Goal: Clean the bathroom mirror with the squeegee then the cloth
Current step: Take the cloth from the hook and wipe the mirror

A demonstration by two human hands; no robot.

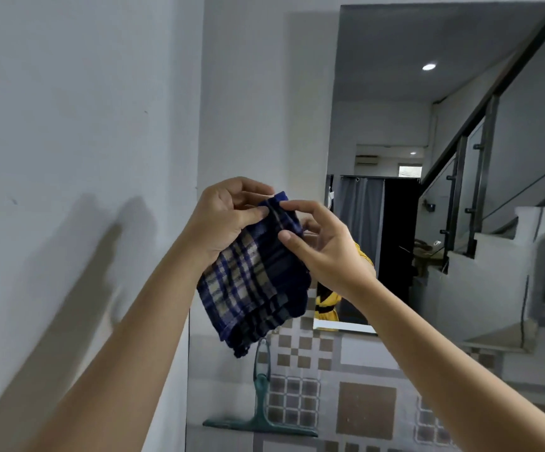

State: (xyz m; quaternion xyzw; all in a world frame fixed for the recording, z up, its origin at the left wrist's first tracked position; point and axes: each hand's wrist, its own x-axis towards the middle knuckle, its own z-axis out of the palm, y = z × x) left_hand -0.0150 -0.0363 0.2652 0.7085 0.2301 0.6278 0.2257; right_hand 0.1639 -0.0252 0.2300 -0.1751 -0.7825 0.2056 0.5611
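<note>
A folded blue, black and beige plaid cloth hangs in front of me, held up at chest height. My left hand grips its top left corner with thumb over the fabric. My right hand pinches the top right edge with fingertips. The wall mirror is on the right, just behind my right hand, reflecting a room with stairs. The green squeegee stands below the cloth, blade down, handle upright against the tiled wall.
A plain white wall fills the left side and carries the shadows of my arms. Brown and grey patterned tiles cover the wall under the mirror. A yellow garment shows in the mirror's lower left corner.
</note>
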